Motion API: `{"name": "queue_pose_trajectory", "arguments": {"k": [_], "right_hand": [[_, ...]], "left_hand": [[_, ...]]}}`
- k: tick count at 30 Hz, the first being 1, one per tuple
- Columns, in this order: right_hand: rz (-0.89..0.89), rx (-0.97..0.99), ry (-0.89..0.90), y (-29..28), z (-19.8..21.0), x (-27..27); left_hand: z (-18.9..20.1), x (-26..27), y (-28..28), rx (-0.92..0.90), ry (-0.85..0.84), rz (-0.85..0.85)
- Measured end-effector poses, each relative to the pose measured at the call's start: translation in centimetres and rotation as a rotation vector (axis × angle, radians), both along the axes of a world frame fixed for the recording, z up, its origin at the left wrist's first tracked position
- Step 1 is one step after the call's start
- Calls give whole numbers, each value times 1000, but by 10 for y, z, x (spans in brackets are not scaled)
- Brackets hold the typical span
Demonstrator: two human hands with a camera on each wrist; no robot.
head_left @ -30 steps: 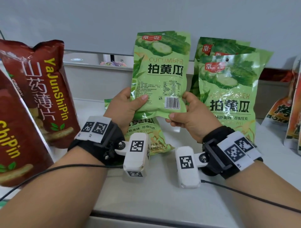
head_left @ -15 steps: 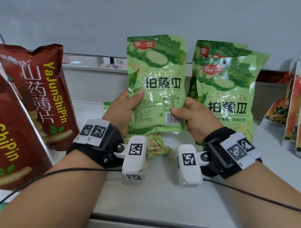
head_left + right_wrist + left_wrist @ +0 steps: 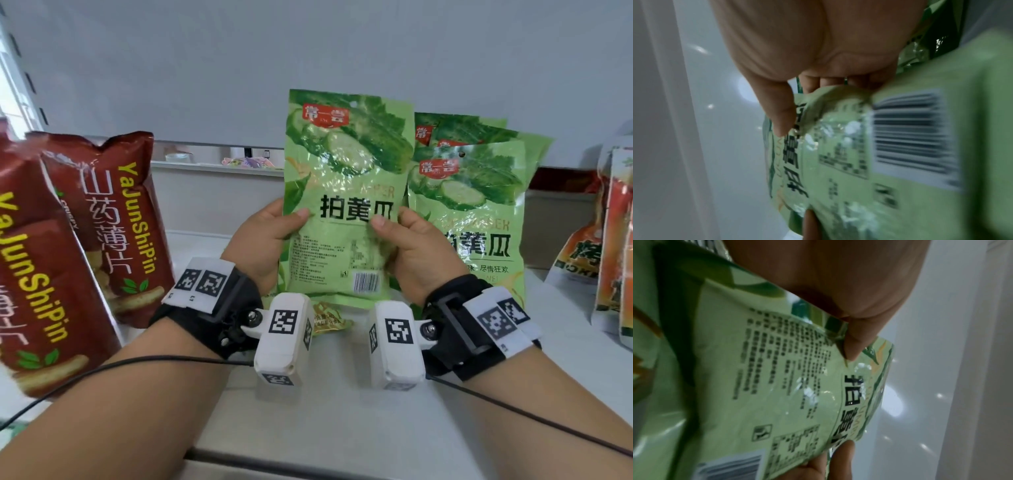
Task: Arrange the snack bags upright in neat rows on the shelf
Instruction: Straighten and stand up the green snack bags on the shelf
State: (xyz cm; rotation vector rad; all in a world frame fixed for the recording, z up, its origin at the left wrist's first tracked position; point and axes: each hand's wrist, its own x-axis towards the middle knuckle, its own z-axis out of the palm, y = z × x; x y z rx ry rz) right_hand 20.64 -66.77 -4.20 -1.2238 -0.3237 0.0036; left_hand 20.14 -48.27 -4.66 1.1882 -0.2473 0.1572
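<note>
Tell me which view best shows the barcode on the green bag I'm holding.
The right wrist view: the barcode fills much of the frame beside the right hand, though blurred. The head view shows it small at the green bag bottom. The left wrist view catches only part at its lower edge.

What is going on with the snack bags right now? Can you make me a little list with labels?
held bag: green cucumber bag, upright, back side with barcode facing the camera
left hand: holds the bag's left edge, thumb on front
right hand: holds the bag's right edge, thumb on front
standing green bags: upright, just right of the held one
lying bag: flat on the shelf under the held bag
red bags: leaning at left
</note>
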Motion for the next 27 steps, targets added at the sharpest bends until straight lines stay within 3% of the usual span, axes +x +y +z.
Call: {"name": "queue_pose_trajectory", "arguments": {"k": [3, 9, 15, 21, 27], "right_hand": [[-25, 134, -31, -5, 7, 1], [-12, 170, -66, -10, 13, 2], [-15, 365, -120, -18, 22, 4], [-27, 311, -170, -18, 22, 5], [7, 408, -197, -23, 32, 6]], "left_hand": [[6, -4, -5, 73, 1, 0], [35, -12, -19, 25, -33, -32], [49, -9, -26, 91, -70, 12], [52, -13, -28, 126, -105, 23], [62, -18, -28, 150, -167, -17]]}}
